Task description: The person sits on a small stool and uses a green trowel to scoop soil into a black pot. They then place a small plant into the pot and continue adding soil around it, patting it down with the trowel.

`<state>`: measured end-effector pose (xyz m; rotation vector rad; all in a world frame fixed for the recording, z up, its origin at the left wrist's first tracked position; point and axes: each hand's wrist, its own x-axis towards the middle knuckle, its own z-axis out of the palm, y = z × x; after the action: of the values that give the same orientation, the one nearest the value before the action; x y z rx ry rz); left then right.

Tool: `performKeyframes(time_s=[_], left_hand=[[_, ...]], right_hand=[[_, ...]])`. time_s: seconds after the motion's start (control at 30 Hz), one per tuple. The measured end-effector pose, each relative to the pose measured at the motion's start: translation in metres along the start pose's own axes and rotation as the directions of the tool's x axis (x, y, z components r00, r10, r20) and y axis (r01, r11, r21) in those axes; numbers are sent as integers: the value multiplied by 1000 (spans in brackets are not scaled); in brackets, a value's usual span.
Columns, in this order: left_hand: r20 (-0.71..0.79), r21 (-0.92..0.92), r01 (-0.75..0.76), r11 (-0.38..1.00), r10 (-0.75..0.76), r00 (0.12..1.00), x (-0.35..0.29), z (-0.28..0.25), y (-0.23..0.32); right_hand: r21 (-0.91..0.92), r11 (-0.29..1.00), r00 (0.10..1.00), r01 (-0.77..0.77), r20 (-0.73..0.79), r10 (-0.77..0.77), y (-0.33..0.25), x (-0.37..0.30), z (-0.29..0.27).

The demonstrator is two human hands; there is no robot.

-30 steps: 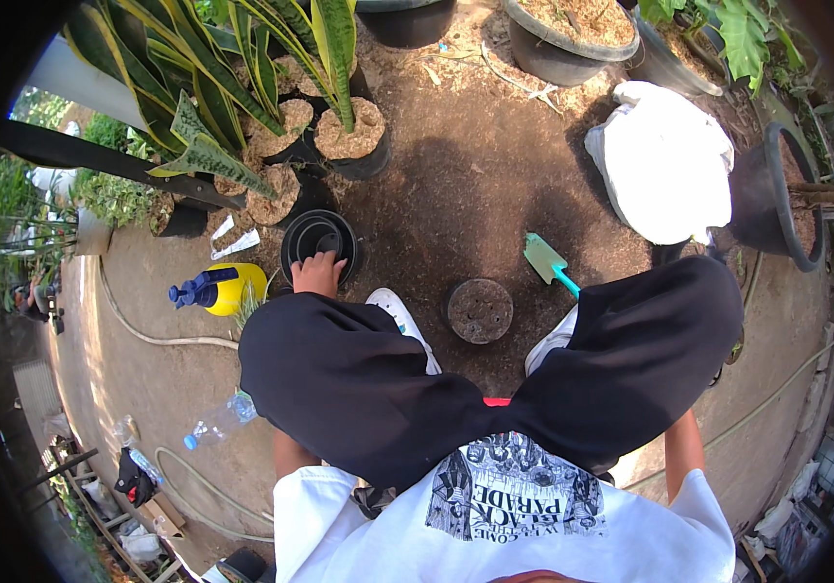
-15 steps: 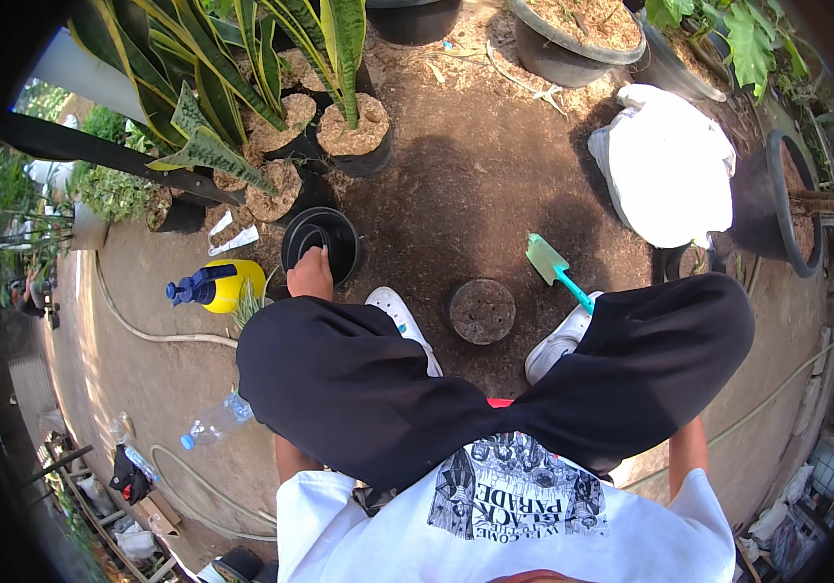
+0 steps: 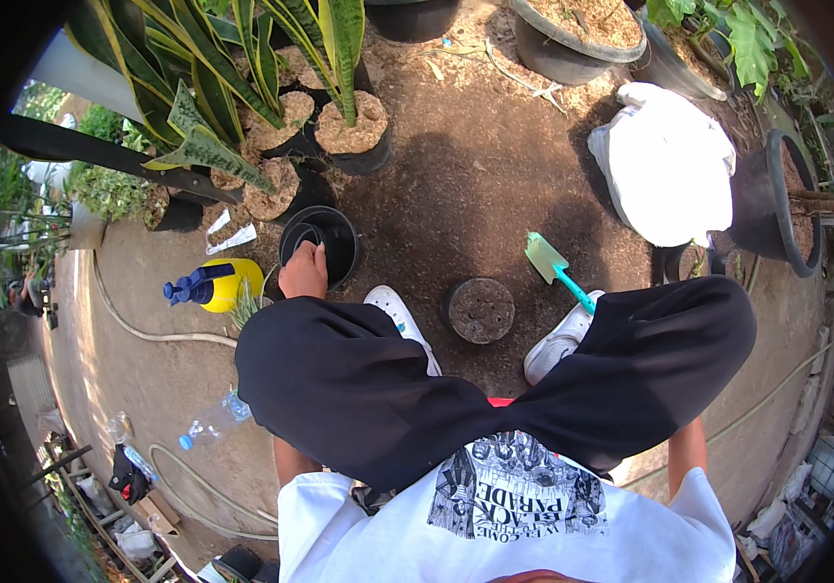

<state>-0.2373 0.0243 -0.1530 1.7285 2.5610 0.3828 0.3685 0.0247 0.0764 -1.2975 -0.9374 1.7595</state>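
Note:
My left hand (image 3: 303, 272) reaches past my left knee to the near left rim of a black plastic pot (image 3: 346, 255). Its fingers are closed on the rim of a smaller black pot (image 3: 308, 235) nested inside the larger one. Of my right arm (image 3: 687, 452) only a part shows beside my right thigh, and the hand is hidden behind the leg. Between my shoes stands a small round soil-coloured form (image 3: 480, 311) with a few dark spots on top. A hand trowel (image 3: 546, 257) with a turquoise handle leans against my right shoe.
A yellow spray bottle (image 3: 234, 285) and a clear plastic bottle (image 3: 215, 422) are at the left. Potted snake plants (image 3: 352, 126) crowd the far left. A white sack (image 3: 665, 165) and a large black pot (image 3: 781, 204) stand at the right. A hose (image 3: 159, 335) crosses the ground.
My left hand has shifted slightly left, and the small inner pot has moved a little with it. The trowel and the round form remain in place.

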Motion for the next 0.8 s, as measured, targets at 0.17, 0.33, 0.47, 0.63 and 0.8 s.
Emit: performKeyframes(time_s=[0.17,0.33,0.47,0.63,0.8], left_hand=[[-138,-44,-12,999,6,990,7,-10,3],[-263,-56,22,998,-36,964,19,-54,4],[-417,-270,-7,963,-110,902,31,-113,11],[-556,-341,84,936,-273,785,2,-256,45],[-671,-176,33,984,-144,727,-50,-337,93]], right_hand=[[3,1000,1000,-7,-10,7,1,-3,-1],[10,1000,1000,-21,-10,21,1,-3,-3],[29,999,998,-30,-46,31,1,-7,-7],[110,988,989,-113,-79,122,-4,3,-25],[-99,929,922,-355,126,366,-62,70,-155]])
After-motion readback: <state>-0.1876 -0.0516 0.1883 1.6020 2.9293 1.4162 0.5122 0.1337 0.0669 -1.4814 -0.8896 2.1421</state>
